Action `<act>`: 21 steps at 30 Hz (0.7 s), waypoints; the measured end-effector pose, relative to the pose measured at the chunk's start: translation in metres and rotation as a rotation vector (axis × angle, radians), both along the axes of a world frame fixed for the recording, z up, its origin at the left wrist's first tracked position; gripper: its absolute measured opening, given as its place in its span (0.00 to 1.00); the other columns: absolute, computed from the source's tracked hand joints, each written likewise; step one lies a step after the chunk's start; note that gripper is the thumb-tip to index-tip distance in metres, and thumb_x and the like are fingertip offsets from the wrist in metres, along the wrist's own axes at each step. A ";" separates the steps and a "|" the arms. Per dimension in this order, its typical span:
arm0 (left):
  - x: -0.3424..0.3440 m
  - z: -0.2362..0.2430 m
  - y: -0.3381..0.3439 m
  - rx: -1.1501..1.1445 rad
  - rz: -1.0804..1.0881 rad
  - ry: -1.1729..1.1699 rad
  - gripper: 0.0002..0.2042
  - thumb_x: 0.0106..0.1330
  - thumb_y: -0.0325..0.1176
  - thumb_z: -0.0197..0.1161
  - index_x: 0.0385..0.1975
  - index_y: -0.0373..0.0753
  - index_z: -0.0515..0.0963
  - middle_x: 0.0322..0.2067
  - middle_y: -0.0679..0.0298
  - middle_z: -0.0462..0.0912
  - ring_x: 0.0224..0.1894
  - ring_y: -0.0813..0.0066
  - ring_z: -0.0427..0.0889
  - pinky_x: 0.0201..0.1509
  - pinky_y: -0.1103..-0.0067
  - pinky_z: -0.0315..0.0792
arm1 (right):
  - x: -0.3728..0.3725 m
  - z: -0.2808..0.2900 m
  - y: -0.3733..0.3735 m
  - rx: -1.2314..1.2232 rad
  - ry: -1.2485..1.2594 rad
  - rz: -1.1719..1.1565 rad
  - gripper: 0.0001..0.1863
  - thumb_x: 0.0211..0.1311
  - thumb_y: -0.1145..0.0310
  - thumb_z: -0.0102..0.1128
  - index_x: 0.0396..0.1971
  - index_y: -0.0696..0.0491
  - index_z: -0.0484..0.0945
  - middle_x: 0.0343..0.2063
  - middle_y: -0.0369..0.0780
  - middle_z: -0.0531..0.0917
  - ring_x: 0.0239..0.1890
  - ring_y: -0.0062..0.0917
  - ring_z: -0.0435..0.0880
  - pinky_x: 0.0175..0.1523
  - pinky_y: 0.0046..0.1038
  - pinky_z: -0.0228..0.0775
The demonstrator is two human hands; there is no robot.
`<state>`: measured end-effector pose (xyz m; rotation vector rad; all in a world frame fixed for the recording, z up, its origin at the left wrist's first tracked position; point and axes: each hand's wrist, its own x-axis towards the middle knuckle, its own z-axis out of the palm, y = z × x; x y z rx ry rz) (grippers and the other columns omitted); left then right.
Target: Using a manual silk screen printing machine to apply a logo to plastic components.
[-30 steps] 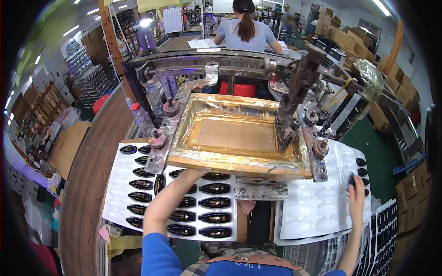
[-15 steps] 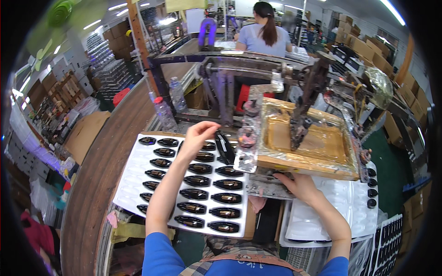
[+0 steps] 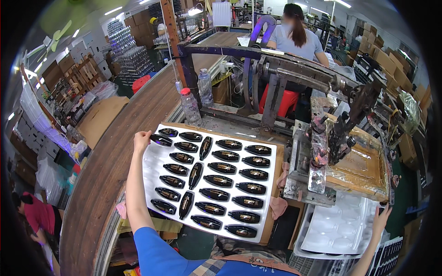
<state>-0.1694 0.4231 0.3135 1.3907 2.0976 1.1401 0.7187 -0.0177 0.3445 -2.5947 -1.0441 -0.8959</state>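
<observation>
Black, glossy pieces [image 3: 214, 194] with tapered ends lie in rows on a white tray [image 3: 154, 172]. Near its upper-left corner, the left hand [image 3: 142, 141] pinches the tip of one dark piece [image 3: 161, 140] between thumb and fingers. The right hand [image 3: 380, 221] is at the right edge of another tray [image 3: 340, 225]; whether its fingers grip anything cannot be told.
</observation>
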 end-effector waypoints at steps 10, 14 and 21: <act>-0.023 -0.043 0.025 -0.187 0.204 0.330 0.17 0.50 0.42 0.61 0.12 0.32 0.76 0.22 0.49 0.79 0.30 0.61 0.80 0.35 0.71 0.71 | 0.037 -0.008 -0.061 -0.073 0.418 0.020 0.23 0.56 0.62 0.50 0.48 0.61 0.64 0.38 0.51 0.72 0.42 0.44 0.70 0.49 0.35 0.60; 0.021 -0.033 0.022 -0.086 0.379 0.596 0.11 0.57 0.39 0.54 0.31 0.37 0.75 0.30 0.51 0.78 0.36 0.55 0.77 0.38 0.66 0.69 | 0.046 -0.017 -0.085 -0.047 0.329 0.072 0.17 0.60 0.67 0.44 0.48 0.56 0.66 0.40 0.50 0.69 0.43 0.43 0.68 0.50 0.33 0.60; 0.201 -0.019 0.002 0.420 -0.741 -0.449 0.08 0.57 0.29 0.55 0.34 0.33 0.73 0.30 0.61 0.78 0.34 0.74 0.75 0.40 0.78 0.68 | -0.065 0.033 -0.016 0.430 0.670 0.353 0.18 0.55 0.72 0.53 0.47 0.59 0.67 0.50 0.45 0.68 0.39 0.26 0.75 0.37 0.21 0.70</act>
